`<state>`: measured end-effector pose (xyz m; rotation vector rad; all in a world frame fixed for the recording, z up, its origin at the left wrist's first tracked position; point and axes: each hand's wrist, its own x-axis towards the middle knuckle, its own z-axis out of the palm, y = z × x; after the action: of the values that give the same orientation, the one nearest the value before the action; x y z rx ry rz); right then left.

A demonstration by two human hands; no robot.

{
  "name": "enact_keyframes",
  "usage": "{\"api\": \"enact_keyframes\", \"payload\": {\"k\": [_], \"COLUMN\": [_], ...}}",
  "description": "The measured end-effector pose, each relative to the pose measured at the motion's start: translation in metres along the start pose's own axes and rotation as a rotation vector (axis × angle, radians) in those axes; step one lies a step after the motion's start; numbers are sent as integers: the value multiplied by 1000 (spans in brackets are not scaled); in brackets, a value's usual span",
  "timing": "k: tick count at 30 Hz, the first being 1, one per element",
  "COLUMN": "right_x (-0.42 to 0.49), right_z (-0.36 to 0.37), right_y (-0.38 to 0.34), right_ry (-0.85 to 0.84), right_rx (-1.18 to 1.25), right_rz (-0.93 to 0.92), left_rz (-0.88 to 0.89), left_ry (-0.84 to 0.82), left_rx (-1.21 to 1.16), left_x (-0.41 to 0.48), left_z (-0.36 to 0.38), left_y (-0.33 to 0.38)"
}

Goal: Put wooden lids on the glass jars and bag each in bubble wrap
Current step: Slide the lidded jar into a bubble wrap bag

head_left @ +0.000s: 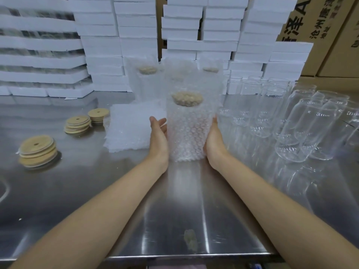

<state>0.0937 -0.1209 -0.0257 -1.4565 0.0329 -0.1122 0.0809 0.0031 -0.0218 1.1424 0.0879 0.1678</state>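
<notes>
bubble-wrapped jar (186,131) stands before carton (318,16) reading, perhaps, 沧州.

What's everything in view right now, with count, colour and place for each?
Bagged jar: one, clear wrap, tan lid, centre, between the hands.
Other bagged jars: at least two, same colours, behind it.
Bubble bags: one flat pile, whitish, left of the held jar.
Lids: three stacks, tan, table left.
Bare jars: many, clear, table right.
Foam boxes: many, white, stacked at back.
Cartons: at least two, brown, back right.
Table: one, steel, foreground.
Left hand: at the jar's left side, fingers straight.
Right hand: against the jar's right side.
</notes>
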Motion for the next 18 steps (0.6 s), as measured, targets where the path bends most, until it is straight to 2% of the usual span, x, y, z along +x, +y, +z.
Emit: {"api": "enact_keyframes", "payload": {"k": [3, 5, 7, 9, 11, 14, 16, 18], "right_x": [4, 2, -1, -3, -2, 0, 3, 7], "right_z": [-3, -9, -18, -23, -31, -38, -38, -38], "right_y": [-2, -10, -22, -31, -31, -19, -8, -6], "right_ry": [3, -84, -201, -280, -481, -576, -543, -504], "right_rx": [25, 96, -66, -342, -318, -350, -340, -277], "right_rz": [-71, -97, -136, -132, -162, -150, -224, -223], "left_rz": [12, 77, 191, 318, 351, 425, 477, 493], "left_ry": [-68, -143, -284, -459, -589, -587, -546, -483], "left_rx": [100, 110, 197, 433, 547, 666, 662, 619], "left_x": [3, 3, 2, 0, 5, 11, 12, 12], "left_z": [-1, -2, -9, -19, -28, -34, -32, -30], "left_y": [1, 3, 7, 13, 15, 10, 6, 4]}}
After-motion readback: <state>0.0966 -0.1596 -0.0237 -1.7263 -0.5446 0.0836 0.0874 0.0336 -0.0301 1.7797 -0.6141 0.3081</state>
